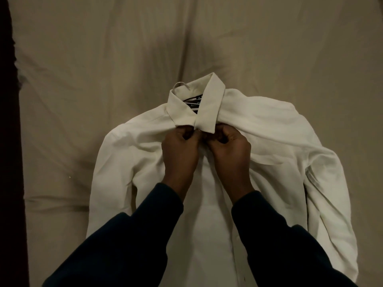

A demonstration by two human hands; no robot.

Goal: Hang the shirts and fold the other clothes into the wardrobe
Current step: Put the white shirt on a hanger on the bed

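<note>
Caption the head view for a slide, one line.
Both hands, left hand and right hand, pinch the white shirt below its collar.

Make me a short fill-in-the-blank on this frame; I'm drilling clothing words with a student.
1. The white shirt lies on a beige ____.
2. Both hands, left and right, pinch the fabric just below the ____.
3. A metal ____ hook pokes out beside the neck opening.
4. The person's sleeves are ____ in colour.

Missing words: sheet; collar; hanger; dark

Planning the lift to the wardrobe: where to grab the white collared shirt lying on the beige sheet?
Judging by its pose, take the metal hanger hook poking out behind the collar, coming from the far side. The white collared shirt already sits on the hanger; both hands pinch the placket.
</note>
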